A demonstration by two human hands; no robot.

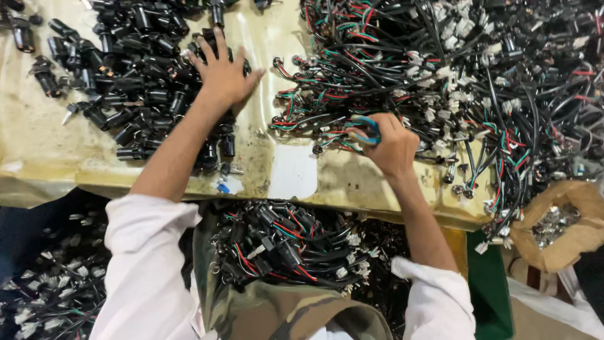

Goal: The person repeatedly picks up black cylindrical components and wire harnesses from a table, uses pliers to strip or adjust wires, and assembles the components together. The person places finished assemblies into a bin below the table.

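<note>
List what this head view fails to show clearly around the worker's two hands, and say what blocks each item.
- Left hand: its palm and whatever black cylindrical parts lie under it are covered by the hand itself.
- Right hand: its grip on the wire harness is hidden by curled fingers.
- Wire pile: cut off by the top and right edges.
- Brown bag: its small metal contents are too small to identify.

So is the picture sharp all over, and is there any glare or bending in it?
Head view: the left hand on the black cylindrical parts and the right hand at the wire harnesses look fairly sharp; the yellowish table cover shines with soft glare near its creases; the table edge bows, a wide-lens distortion; the lower left corner falls dark, its details hard to tell.
</note>
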